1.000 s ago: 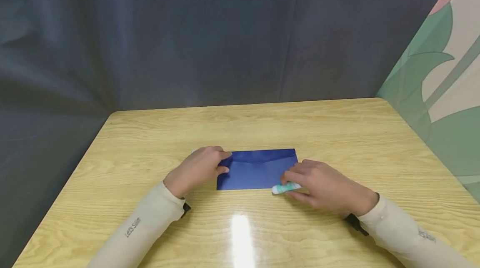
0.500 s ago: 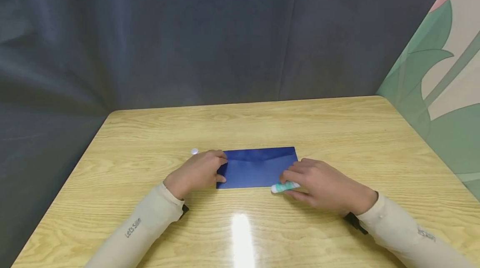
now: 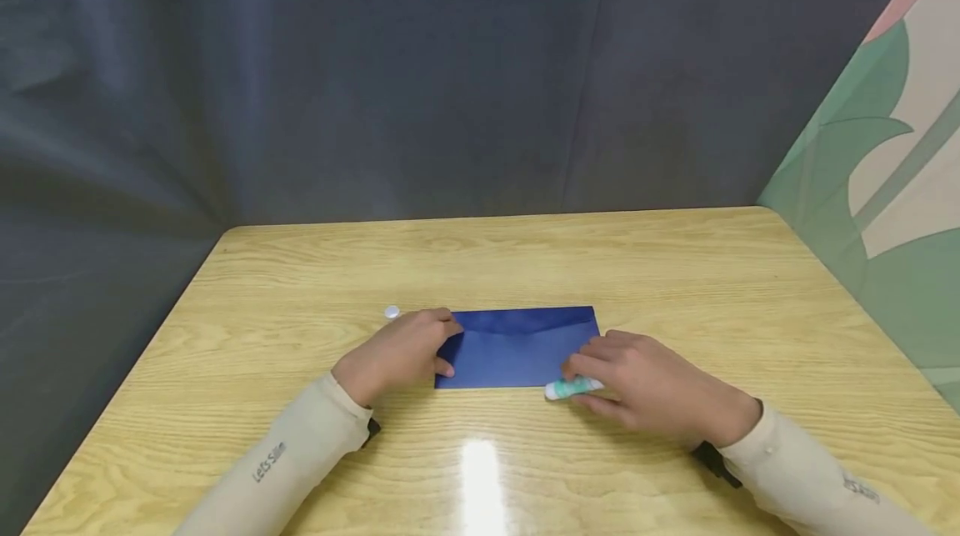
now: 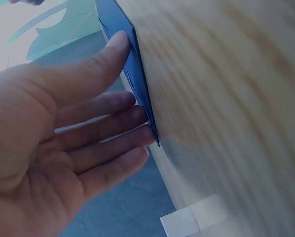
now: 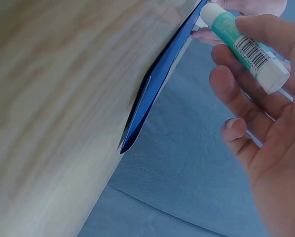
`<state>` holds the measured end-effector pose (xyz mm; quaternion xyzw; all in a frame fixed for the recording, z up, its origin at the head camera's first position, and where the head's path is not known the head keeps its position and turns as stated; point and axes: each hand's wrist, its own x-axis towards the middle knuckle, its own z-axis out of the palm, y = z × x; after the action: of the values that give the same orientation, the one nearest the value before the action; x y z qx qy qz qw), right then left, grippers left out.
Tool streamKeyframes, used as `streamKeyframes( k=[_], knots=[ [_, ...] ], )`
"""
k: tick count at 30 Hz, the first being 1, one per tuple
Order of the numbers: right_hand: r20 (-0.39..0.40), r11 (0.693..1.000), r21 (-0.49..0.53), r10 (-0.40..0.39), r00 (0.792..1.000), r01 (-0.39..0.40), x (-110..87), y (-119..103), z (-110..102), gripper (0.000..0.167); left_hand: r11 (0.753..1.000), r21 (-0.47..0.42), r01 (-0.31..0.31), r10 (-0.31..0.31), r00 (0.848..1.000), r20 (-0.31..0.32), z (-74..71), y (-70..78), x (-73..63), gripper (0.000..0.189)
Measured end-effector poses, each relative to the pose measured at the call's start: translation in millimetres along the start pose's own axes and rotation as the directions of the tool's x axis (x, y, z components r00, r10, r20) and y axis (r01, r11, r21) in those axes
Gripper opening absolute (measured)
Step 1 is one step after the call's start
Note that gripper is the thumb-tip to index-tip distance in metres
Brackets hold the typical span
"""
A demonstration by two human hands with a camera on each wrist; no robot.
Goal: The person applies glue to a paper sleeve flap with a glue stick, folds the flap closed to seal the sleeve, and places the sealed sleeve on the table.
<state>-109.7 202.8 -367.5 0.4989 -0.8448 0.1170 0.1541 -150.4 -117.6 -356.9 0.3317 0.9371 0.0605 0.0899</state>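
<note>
A blue envelope lies flat on the wooden table, with a darker band along its far side. My left hand rests on its left end, thumb and fingers spread apart. In the left wrist view, the thumb touches the envelope's face and the fingertips sit at its end. My right hand holds a green and white glue stick between thumb and fingers, its white tip pointing left over the envelope's near right corner. The other right fingers are loosely bent beneath the stick.
A small white cap stands on the table, just beyond the left hand. Behind the table hangs a dark curtain. A wall with painted leaves borders the right side.
My left hand has drawn back slightly to the left on the envelope, its thumb moving nearer the front edge and uncovering the white cap. The right hand and glue stick stay almost still.
</note>
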Motion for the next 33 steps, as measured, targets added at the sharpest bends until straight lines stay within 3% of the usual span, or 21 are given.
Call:
streamKeyframes(
  k=[9,19,26,33],
  knots=[
    [-0.002,1.0,0.002,-0.007,1.0,0.007,0.0,-4,2,0.027,0.996,0.018,-0.083,0.084,0.996,-0.038,6.3,-8.7,-1.3,0.056],
    [-0.011,1.0,-0.011,-0.01,1.0,0.01,0.4,-2,0,0.03,0.995,0.079,-0.06,0.056,0.997,0.047,2.8,-4.8,-1.5,0.057],
    [0.002,1.0,-0.013,-0.005,1.0,0.005,0.1,-2,1,0.027,0.977,0.187,-0.101,0.095,0.995,0.043,4.2,-1.4,-0.9,0.043],
    [0.005,1.0,-0.005,0.0,1.0,0.0,-0.2,-4,0,0.025,0.958,0.265,-0.11,0.11,0.994,0.016,6.0,1.7,-0.2,0.042]
  ],
)
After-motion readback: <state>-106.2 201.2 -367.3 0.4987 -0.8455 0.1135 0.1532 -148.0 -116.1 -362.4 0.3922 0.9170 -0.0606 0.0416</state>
